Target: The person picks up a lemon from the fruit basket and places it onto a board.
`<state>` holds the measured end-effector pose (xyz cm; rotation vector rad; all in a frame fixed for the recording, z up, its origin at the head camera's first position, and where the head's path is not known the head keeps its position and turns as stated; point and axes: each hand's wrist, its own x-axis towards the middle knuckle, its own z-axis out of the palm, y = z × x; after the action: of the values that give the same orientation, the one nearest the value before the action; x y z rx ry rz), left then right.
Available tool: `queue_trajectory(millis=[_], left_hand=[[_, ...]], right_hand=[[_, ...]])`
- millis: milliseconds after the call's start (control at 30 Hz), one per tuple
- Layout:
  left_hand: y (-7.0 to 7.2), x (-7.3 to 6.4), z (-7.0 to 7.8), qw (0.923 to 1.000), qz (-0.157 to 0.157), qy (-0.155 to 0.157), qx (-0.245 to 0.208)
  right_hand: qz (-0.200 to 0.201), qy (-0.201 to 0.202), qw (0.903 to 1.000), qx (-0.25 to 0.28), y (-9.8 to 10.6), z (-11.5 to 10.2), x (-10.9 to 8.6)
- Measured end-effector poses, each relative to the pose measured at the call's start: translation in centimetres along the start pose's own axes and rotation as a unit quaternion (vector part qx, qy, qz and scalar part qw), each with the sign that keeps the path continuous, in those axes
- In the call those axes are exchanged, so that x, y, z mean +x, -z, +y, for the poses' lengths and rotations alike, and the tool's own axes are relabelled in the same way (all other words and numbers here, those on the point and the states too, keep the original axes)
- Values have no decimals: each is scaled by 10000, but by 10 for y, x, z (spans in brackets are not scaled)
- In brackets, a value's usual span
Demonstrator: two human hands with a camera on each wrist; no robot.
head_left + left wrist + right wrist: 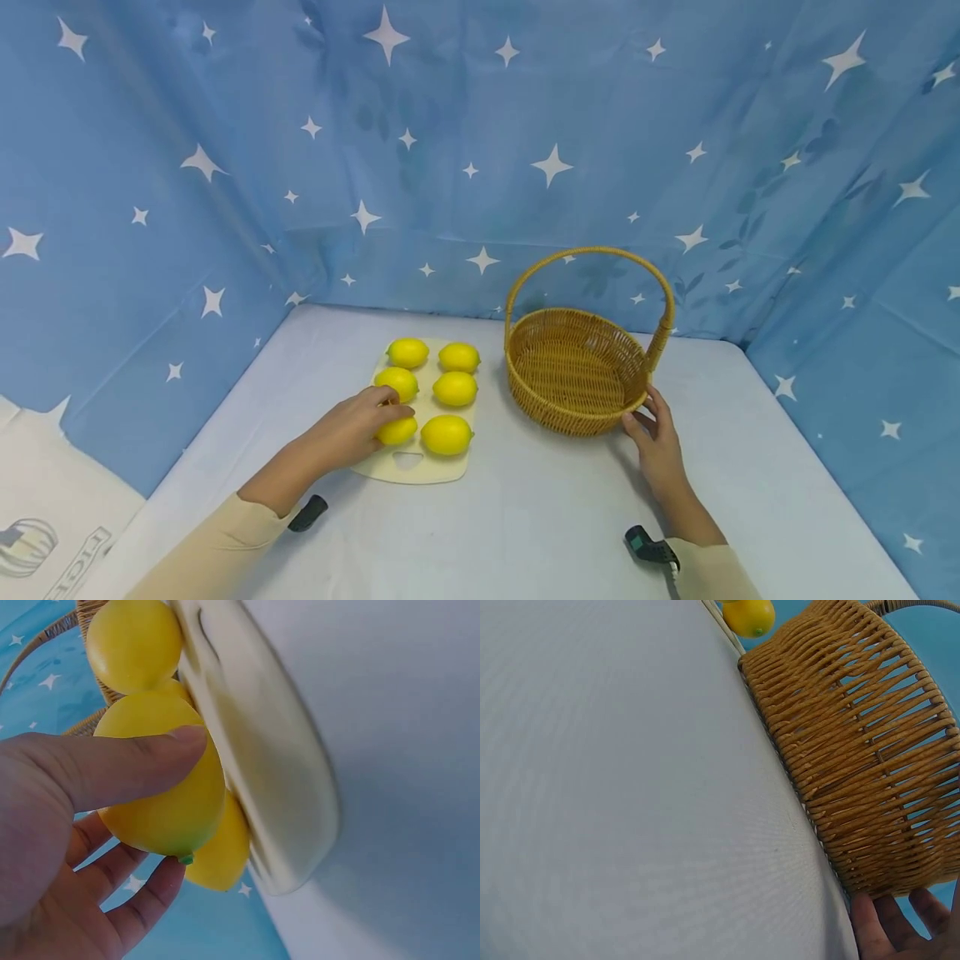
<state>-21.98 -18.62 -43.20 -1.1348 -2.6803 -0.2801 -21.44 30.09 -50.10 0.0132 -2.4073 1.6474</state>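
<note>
My left hand is at the near-left lemon on a cream cutting board. In the left wrist view its thumb lies across that lemon, and the other fingers curve behind it, partly hidden. Several more yellow lemons lie on the board in two columns, among them the near-right one. To the right stands a brown wicker basket with a tall arched handle and nothing inside. My right hand touches the basket's near-right side; in the right wrist view its fingertips rest against the woven wall.
A white cloth covers the table. Blue curtains with white stars hang behind and along both sides, close behind the basket. Each wrist carries a small dark device, such as the one on the right.
</note>
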Motion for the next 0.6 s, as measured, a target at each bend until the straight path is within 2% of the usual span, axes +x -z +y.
queue_trajectory(millis=[167,367,600], left_hand=[[-6,-4,-3,9999,-40,80,51],[-6,-7,-3,10000,33,58,-8],[-10,-7,-4,9999,-56,91,0]], right_hand=[[28,45,10000,-50,-1,7,3],[29,-56,9999,-108,-1,4,2],[57,-92,9999,-131,0,4,2]])
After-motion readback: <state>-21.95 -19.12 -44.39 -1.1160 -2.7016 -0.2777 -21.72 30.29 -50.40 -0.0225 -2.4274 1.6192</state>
